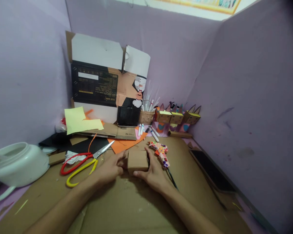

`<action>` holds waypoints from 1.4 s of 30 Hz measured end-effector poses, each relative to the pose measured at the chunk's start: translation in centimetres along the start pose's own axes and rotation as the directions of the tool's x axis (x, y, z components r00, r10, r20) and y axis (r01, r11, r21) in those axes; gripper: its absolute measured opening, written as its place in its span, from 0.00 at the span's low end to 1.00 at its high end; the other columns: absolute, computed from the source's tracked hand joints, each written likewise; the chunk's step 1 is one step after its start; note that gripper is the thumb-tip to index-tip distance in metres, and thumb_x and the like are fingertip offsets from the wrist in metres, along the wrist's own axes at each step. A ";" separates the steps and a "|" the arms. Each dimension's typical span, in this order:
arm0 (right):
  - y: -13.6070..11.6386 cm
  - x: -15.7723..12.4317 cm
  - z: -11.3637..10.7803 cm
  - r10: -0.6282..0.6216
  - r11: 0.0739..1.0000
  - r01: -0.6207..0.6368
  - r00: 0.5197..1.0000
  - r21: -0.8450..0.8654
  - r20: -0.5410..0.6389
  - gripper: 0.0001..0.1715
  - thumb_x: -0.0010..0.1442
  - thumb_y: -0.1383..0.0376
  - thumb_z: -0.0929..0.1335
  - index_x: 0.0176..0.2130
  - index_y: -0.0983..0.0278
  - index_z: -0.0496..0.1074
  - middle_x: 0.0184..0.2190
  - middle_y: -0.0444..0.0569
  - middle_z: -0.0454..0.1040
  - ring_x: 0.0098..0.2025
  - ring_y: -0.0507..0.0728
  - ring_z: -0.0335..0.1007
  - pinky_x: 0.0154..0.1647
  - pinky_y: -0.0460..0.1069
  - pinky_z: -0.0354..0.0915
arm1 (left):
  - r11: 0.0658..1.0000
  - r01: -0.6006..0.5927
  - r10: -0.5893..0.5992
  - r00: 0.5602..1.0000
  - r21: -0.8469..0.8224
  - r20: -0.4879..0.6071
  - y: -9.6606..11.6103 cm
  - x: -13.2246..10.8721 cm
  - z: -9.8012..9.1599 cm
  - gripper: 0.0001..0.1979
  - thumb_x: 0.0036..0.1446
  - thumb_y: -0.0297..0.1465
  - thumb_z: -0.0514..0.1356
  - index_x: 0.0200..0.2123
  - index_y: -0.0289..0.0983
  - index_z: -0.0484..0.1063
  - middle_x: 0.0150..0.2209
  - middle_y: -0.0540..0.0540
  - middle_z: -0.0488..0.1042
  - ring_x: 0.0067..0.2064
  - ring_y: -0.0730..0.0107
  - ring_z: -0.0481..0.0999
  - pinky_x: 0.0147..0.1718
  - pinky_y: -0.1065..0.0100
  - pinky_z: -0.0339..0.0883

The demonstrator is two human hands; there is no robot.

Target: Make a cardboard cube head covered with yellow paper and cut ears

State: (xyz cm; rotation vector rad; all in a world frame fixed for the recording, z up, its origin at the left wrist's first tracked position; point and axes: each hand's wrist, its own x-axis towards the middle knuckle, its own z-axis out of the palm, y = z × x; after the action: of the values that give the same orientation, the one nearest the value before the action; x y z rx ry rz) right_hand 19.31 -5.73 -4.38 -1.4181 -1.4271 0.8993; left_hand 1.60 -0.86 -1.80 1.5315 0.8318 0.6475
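A small brown cardboard box (137, 160) rests on the cardboard-covered table between my hands. My right hand (155, 174) grips its right side, thumb along the front and fingers round the far edge. Beside the box's left side, my left hand (112, 167) has its fingers bent and apart; whether the fingertips touch the box is unclear. Scissors (94, 160) with red and yellow handles lie open just left of my left hand. To the right of the box is a glue gun (161, 152) covered in a floral pattern, its black cord running toward me.
A white pot (26, 165) stands at the left edge. Behind are an unfolded printed carton (95, 84), yellow paper (75, 120), orange paper (124, 145), markers (153, 133) and several eared cardboard figures (177, 117). A dark phone-like slab (213, 170) lies along the right wall.
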 end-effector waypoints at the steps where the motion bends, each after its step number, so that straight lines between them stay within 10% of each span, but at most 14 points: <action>1: -0.1 0.1 -0.1 -0.014 1.000 0.014 1.000 0.002 -0.024 0.56 0.38 0.67 0.75 0.60 0.60 0.48 0.56 0.53 0.60 0.57 0.62 0.56 0.59 0.57 0.51 | 0.999 0.042 -0.044 0.996 -0.020 -0.076 0.0 0.1 -0.3 0.33 0.37 0.22 0.56 0.53 0.33 0.64 0.46 0.41 0.73 0.44 0.59 0.72 0.41 0.64 0.66; 10: 0.3 -0.3 -0.1 -0.274 0.961 0.273 0.962 -0.053 -0.019 0.51 0.33 0.69 0.77 0.55 0.57 0.57 0.54 0.51 0.61 0.56 0.63 0.56 0.58 0.58 0.52 | 0.992 -0.028 0.087 0.866 0.127 -0.493 0.2 0.7 0.6 0.09 0.40 0.34 0.62 0.27 0.35 0.76 0.29 0.46 0.77 0.34 0.63 0.74 0.36 0.65 0.66; 23: -2.0 -0.7 0.0 -0.100 0.970 0.075 0.991 0.231 0.095 0.47 0.30 0.74 0.77 0.48 0.57 0.59 0.48 0.50 0.68 0.50 0.62 0.66 0.50 0.57 0.64 | 0.861 -0.010 0.305 0.809 0.509 -0.502 -0.1 0.6 -0.2 0.13 0.52 0.36 0.52 0.18 0.38 0.62 0.17 0.53 0.64 0.22 0.72 0.64 0.23 0.72 0.55; 33: -2.4 -0.8 -0.5 -0.072 0.972 0.053 0.995 0.229 0.076 0.47 0.31 0.72 0.76 0.49 0.59 0.58 0.48 0.51 0.67 0.50 0.63 0.65 0.51 0.57 0.62 | 0.942 -0.003 0.283 0.545 0.336 -0.789 2.0 -0.7 -4.9 0.23 0.53 0.41 0.52 0.12 0.39 0.50 0.09 0.56 0.50 0.15 0.76 0.51 0.17 0.71 0.46; 35: -2.3 -0.7 -0.5 -0.072 0.974 0.060 0.996 0.220 0.047 0.47 0.31 0.73 0.76 0.49 0.59 0.59 0.48 0.51 0.67 0.51 0.62 0.65 0.51 0.56 0.62 | 0.948 -0.028 0.275 0.576 0.318 -0.770 2.5 -0.9 -4.3 0.22 0.50 0.41 0.56 0.11 0.38 0.55 0.11 0.55 0.55 0.17 0.77 0.54 0.18 0.72 0.49; 39: -1.9 -0.6 -0.5 -0.093 0.952 0.068 0.993 0.299 0.070 0.51 0.33 0.73 0.76 0.54 0.58 0.56 0.54 0.53 0.63 0.56 0.62 0.59 0.55 0.55 0.59 | 0.986 -0.070 0.138 0.854 0.152 -0.501 2.4 -0.9 -2.2 0.17 0.44 0.40 0.63 0.36 0.36 0.72 0.32 0.48 0.73 0.31 0.68 0.71 0.25 0.72 0.62; 42: -1.4 -0.5 -0.4 -0.117 0.919 0.063 0.986 0.388 0.119 0.56 0.34 0.71 0.76 0.58 0.57 0.51 0.61 0.54 0.54 0.62 0.62 0.51 0.58 0.56 0.54 | 0.990 -0.004 -0.030 0.970 -0.138 -0.243 1.4 -0.6 -0.6 0.24 0.49 0.44 0.59 0.45 0.35 0.69 0.43 0.42 0.73 0.42 0.61 0.73 0.36 0.66 0.67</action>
State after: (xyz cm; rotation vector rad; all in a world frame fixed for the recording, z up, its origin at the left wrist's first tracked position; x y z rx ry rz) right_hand 19.19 -6.41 -2.95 -1.0038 -1.3167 1.1651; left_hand 0.96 -1.04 -0.28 1.3372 0.9604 0.8788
